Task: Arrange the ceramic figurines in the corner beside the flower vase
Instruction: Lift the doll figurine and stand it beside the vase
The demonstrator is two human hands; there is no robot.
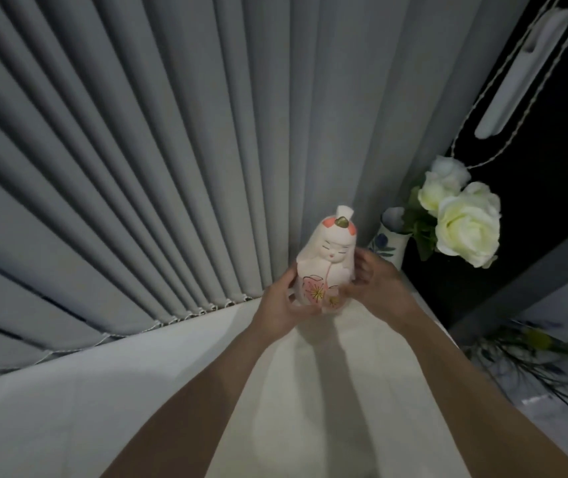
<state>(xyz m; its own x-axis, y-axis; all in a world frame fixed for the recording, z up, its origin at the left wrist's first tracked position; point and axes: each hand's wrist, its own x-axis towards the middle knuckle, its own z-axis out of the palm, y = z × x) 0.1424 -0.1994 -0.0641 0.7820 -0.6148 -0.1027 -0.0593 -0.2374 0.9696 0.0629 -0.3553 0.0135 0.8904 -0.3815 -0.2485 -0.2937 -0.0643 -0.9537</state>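
**Two hands set a ceramic doll down near the vase in the corner**

Head camera, looking forward and down. A white, egg-shaped ceramic figurine (325,262) with a painted sleeping face, pink blossoms on its front and a small white topknot is held upright between both hands. It sits toward the far right corner of a white ledge (79,401) that is partly covered by a cream cloth (331,391). Whether its base already rests on the cloth cannot be told, because the fingers hide it.

Just beside the figurine, to the right and slightly behind, stands a small white ceramic vase with blue painted flowers (389,240). It holds pale cream-white roses (462,222) that lean right. Grey vertical blinds (137,160) hang along the ledge's far edge.

To do this step well, the doll should probably be lowered straight down and kept upright, its face turned toward the room. A small gap should be left beside the vase so the two do not knock together. Ceramic on a loose cloth may rock, so it seems wise to release only once it stands steady.

Both bare forearms reach forward from the bottom of the view. The left hand (281,307) cups the doll's lower left side, thumb across the front. The right hand (377,284) wraps the lower right side, fingers curled behind. Each hand's grip is closed on the figurine.
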